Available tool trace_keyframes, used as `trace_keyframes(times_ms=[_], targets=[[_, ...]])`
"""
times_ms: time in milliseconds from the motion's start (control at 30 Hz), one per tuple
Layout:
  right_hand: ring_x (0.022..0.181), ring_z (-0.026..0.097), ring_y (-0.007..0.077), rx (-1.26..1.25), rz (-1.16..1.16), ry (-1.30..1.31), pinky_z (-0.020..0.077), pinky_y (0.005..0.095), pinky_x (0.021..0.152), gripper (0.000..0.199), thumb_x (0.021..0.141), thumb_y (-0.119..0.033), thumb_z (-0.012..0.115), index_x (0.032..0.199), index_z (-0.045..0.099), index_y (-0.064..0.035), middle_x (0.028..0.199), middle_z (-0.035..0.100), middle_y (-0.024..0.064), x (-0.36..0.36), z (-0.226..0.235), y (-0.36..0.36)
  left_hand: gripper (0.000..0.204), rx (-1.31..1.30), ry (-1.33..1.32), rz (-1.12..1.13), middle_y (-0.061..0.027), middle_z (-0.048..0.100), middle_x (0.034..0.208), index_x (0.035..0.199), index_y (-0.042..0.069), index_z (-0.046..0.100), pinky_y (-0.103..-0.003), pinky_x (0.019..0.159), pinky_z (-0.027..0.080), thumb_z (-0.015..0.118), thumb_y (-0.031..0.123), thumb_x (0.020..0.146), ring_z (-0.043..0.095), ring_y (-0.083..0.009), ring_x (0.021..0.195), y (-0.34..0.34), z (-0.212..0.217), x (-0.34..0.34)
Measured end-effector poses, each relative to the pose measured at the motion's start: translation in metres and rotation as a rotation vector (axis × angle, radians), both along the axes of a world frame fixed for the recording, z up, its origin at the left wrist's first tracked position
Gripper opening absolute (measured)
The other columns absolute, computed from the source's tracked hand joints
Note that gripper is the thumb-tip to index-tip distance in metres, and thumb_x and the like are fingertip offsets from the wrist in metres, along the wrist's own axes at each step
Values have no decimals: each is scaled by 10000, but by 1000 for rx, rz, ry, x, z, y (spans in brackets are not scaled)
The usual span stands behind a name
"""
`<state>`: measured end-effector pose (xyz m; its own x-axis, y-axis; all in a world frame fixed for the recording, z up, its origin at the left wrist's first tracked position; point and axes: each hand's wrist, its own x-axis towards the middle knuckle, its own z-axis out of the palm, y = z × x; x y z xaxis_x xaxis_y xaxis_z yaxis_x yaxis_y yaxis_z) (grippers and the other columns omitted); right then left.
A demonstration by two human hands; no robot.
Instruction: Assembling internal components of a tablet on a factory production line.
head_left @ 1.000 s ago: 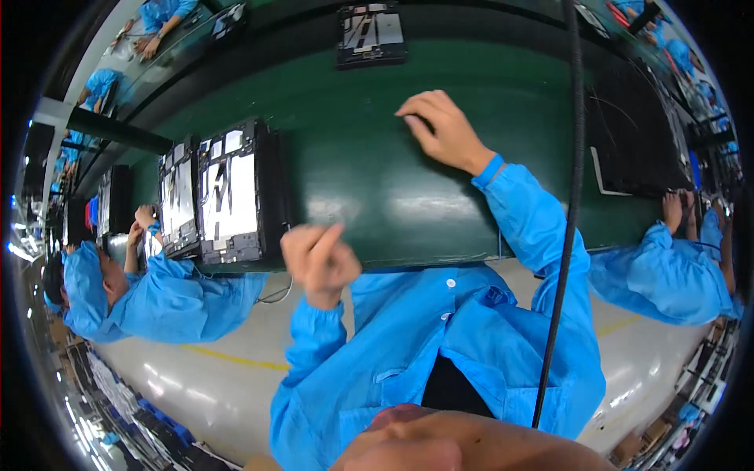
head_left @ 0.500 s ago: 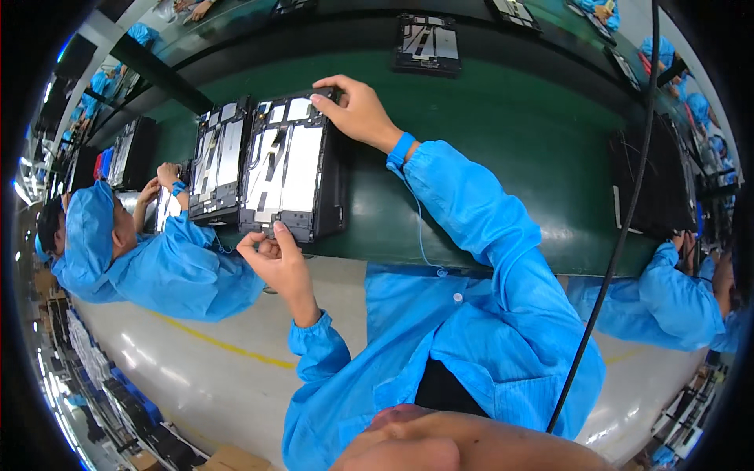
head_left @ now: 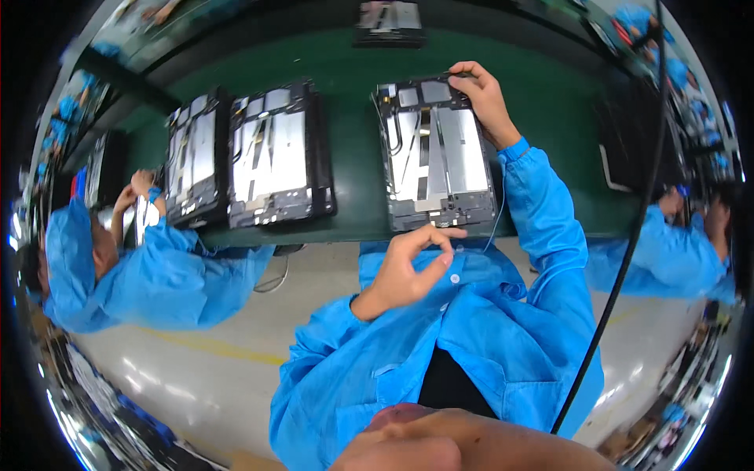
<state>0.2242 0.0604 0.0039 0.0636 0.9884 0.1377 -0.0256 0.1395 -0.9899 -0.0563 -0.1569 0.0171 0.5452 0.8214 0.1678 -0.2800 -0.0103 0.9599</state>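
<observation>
An opened tablet [head_left: 432, 153], black-framed with silver panels and dark strips inside, is in front of me at the green bench's near side. My right hand [head_left: 485, 100] grips its far right corner, thumb on top and fingers over the edge. Just below its near edge is my left hand [head_left: 407, 267], thumb and index finger apart with nothing between them; whether the index fingertip touches the edge I cannot tell. To the left lies a stack of similar opened tablets [head_left: 271, 157], with another stack [head_left: 192, 157] beside it.
Another opened tablet [head_left: 389, 23] lies on the far side of the green bench [head_left: 353, 102]. A co-worker in blue [head_left: 149, 267] works at the left, another [head_left: 667, 251] at the right by a dark stack [head_left: 640, 137]. A black cable [head_left: 620, 275] hangs across the right side.
My right hand has brought one opened tablet rightward from the stack to the bench in front of me. My left hand has left the stack's near edge and moved right, its fingers now spread.
</observation>
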Motion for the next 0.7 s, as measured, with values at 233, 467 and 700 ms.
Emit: trace_keyframes(times_ms=[233,467,700], targets=[[906,642,87,50,-93,-422,503,289,752,239,1144,-200,701,1343,658,-75,960,759,42,69,-34,-34,130,-40,456,-468,-45,744,893,1090,11,738,-309,784,606,682,127,1106,746,-133,853,86,30,40],[909,708,281,194,-101,-970,555,426,812,328,1066,-125,687,1391,714,-89,901,742,98,86,1,-47,243,582,611,515,-174,772,1154,1246,40,763,-455,866,590,683,44,1016,747,-333,990,205,-24,75],[1213,724,392,258,111,-937,594,468,1068,381,991,-37,590,1322,775,-63,1301,735,160,66,-11,-23,362,707,630,325,-214,748,1302,1377,27,744,-495,1136,510,644,59,1031,664,-406,1263,196,-45,78]])
